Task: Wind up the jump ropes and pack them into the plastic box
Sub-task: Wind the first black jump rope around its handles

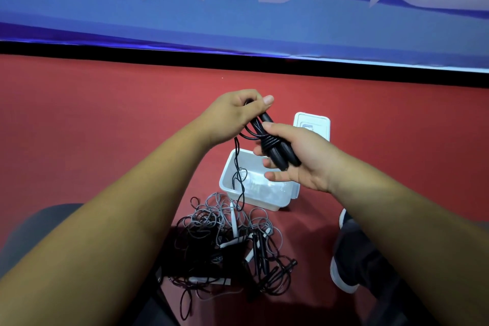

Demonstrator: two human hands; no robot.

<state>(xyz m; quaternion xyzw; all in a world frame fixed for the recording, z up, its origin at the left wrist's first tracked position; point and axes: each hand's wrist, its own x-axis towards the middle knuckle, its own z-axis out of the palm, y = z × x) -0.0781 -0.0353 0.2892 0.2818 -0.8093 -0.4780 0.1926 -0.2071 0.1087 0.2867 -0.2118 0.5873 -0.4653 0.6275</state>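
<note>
My right hand grips the two black handles of a black jump rope, with a few turns of cord wound around them. My left hand pinches the cord just above the handles. The loose end of the cord hangs down over the white plastic box, which stands open on the red floor below my hands. A tangled pile of jump ropes, black and grey with white and black handles, lies on the floor in front of the box.
The box's white lid lies on the floor behind the box. A dark shoe with a white sole rests at the right. A blue banner above a black strip bounds the far side.
</note>
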